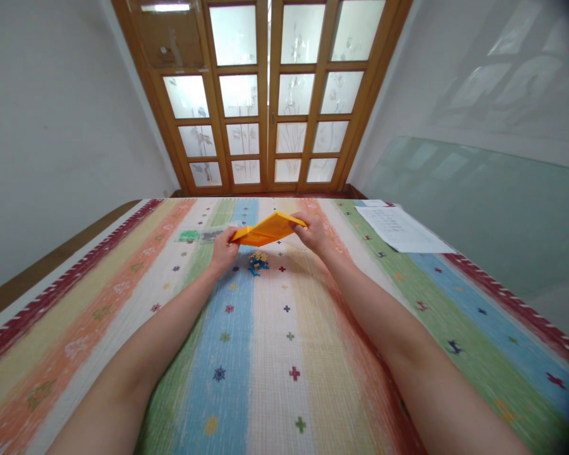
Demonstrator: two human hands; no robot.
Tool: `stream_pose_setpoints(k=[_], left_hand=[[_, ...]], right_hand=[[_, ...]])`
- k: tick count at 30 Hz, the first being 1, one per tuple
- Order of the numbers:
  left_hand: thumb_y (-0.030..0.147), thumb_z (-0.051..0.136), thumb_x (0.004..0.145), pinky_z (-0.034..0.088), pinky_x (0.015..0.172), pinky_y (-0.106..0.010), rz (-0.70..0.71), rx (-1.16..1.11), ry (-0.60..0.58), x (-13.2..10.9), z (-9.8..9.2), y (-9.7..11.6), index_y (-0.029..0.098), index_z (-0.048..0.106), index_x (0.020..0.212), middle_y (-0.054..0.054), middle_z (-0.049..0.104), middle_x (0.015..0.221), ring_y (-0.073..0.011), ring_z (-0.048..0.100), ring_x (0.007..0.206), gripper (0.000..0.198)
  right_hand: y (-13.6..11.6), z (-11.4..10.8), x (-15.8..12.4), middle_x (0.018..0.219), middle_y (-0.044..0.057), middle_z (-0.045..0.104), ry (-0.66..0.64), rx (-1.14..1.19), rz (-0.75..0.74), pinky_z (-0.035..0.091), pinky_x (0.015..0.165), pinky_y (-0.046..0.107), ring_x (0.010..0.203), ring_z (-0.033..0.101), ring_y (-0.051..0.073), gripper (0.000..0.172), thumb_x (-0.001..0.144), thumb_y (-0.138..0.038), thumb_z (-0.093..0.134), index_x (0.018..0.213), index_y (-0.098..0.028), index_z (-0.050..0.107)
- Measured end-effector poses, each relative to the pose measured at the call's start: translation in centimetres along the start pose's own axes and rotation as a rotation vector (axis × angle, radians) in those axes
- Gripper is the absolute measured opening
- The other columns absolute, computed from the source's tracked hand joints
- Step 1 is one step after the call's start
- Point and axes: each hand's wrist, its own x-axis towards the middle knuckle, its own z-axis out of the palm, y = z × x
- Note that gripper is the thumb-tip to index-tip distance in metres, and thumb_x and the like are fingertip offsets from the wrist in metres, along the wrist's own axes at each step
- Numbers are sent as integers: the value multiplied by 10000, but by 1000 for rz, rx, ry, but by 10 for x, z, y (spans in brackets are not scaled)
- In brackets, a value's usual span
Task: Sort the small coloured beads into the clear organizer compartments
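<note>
An orange-yellow flat piece, like a folding board or shallow tray [270, 229], is held tilted above the table between both hands. My left hand [225, 249] grips its left end, and my right hand [312, 231] pinches the right corner with the thumb on top. Just below it on the cloth lies a small heap of blue and yellow pieces [258, 261], too small to make out singly. Behind my left hand are clear plastic bags, one with green pieces [188, 236] and one with dark grey pieces [212, 234].
A striped, patterned tablecloth [270, 354] covers the table. Printed paper sheets [401, 229] lie at the far right. Beyond the table's far edge stand wooden doors with glass panes [271, 95]. A glass sheet [464, 208] leans by the right wall.
</note>
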Motion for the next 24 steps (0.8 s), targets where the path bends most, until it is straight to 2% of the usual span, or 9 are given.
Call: stream_pose_setpoints(k=[6,11,14,17,21,24], left_hand=[[180,594,797,488,1055,-408,-104,-106,82,2,3,4,237,764,1097,-44,741,1089,-282,663,1078,350],[156,576,736,500,1063,-425,-138,-171,133,7,-1,-3,212,747,1101,-52,743,1096,-278,664,1073,407],[178,596,742,513,1046,-419,-142,-188,134,9,-3,-8,201,748,1081,-56,745,1077,-271,668,1059,372],[218,659,742,537,1007,-407,-207,-271,135,9,0,-13,196,740,1091,-59,740,1091,-263,671,1059,359],[330,751,778,580,902,-372,-370,-519,100,8,8,-15,210,690,1196,-75,719,1224,-248,682,1068,439],[436,743,850,589,912,-388,-456,-668,22,7,10,-9,212,659,1267,-102,707,1293,-263,684,1119,481]], right_hand=[[-4,11,-2,998,99,756,76,-62,35,538,831,368,926,696,269,703,957,-826,454,1012,-199,766],[1,24,-5,1095,103,758,4,8,-14,550,937,398,1022,704,272,666,981,-795,456,1113,-215,759],[4,27,-7,1094,110,755,6,-6,13,556,944,405,1026,705,276,686,993,-794,427,1159,-210,748],[3,30,-10,1214,130,724,10,-47,-6,539,1007,421,1133,679,284,679,1020,-760,404,1279,-212,708],[-2,44,-17,1482,140,576,-129,-62,-138,455,1157,479,1361,550,293,692,1030,-718,445,1517,-237,549],[-4,56,-21,1609,107,448,-245,-160,-166,375,1226,529,1475,430,293,603,1074,-595,443,1600,-300,456]])
